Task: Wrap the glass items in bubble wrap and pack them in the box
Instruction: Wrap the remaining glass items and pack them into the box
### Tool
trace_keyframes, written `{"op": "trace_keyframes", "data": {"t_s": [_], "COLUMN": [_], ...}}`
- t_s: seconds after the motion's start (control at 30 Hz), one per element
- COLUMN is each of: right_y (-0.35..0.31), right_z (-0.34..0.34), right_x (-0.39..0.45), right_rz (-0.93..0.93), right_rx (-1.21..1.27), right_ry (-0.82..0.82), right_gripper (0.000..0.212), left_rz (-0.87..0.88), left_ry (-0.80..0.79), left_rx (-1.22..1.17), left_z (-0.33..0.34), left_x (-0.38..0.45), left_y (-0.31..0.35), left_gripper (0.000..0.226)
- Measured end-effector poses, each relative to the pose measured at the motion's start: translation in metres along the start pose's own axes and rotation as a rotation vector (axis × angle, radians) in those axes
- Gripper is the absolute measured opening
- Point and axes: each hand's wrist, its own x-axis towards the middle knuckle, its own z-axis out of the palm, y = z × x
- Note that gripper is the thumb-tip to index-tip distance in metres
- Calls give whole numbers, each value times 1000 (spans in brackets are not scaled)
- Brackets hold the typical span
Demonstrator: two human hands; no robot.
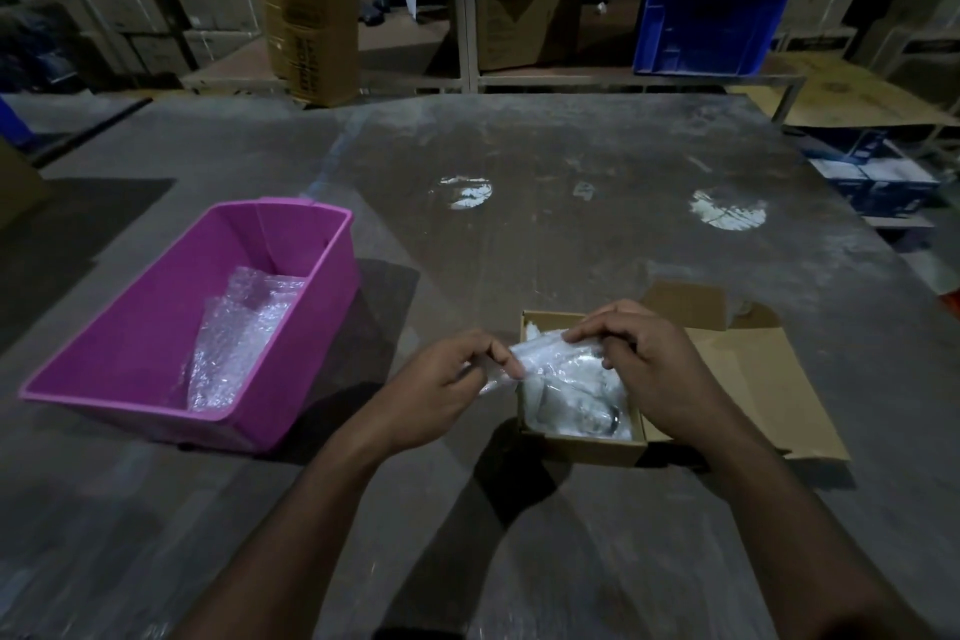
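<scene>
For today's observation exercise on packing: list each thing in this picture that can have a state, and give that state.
cardboard box: open, flap folded out to the right, bubble-wrapped contents inside
bubble-wrapped bundle: held over the box, pinched at both ends
left hand: pinches the bundle's left end
right hand: grips the bundle's right end
pink bin: open-topped, loose bubble wrap inside

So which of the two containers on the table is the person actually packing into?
The small brown cardboard box, under both hands and holding wrapped bundles. The pink plastic tub to its left holds only loose bubble wrap.
</scene>
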Motion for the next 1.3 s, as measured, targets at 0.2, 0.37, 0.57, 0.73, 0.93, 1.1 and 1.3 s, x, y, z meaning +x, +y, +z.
{"op": "trace_keyframes", "data": {"t_s": [0.2,0.37,0.57,0.73,0.93,1.1,1.3], "right_y": [-1,-1,-1,-3,-7,-17,-11], "right_z": [-3,-4,-6,-8,-6,-1,22], "right_x": [3,5,4,2,1,-1,-10], "right_rz": [22,-16,-92,-3,-106,-259,-281], "right_rx": [-95,-138,-193,-94,-225,-243,-267], "right_ry": [-125,-66,-77,-100,38,176,55], "right_gripper": [29,14,3,13,32,22,29], "left_rz": [-101,-143,-115,-74,-90,-98,-102], "left_ry": [-30,-41,110,65,61,98,98], "left_rx": [-117,-234,-185,-135,-198,-297,-432], "left_z": [-5,-7,-6,-10,-6,-3,0], "left_x": [-2,-7,-3,1,3,7,8], "left_y": [5,11,0,-3,0,1,6], "left_gripper": [26,33,13,17,7,32,29]}}
